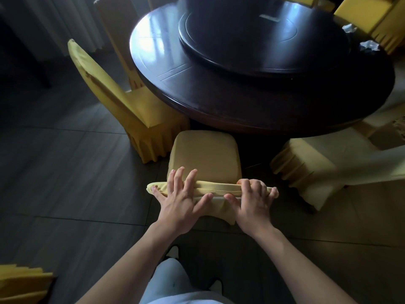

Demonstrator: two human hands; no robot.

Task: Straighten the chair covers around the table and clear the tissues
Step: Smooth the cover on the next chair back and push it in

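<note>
Directly below me stands a chair in a yellow cover [206, 154], pushed up to the round dark table [258, 110]. Both hands rest on the top edge of its backrest. My left hand [182, 198] lies over the left part with fingers spread, thumb behind the fabric. My right hand [254, 198] grips the right end, fingers curled over the bunched cover. Two crumpled white tissues [370, 45] [349, 28] lie on the table's far right rim.
A glossy lazy Susan [258, 34] fills the table's centre. Other yellow-covered chairs stand at the left [122, 102], right [306, 170] and far right [372, 18]. A yellow skirt corner [22, 284] shows bottom left. Dark tiled floor surrounds everything.
</note>
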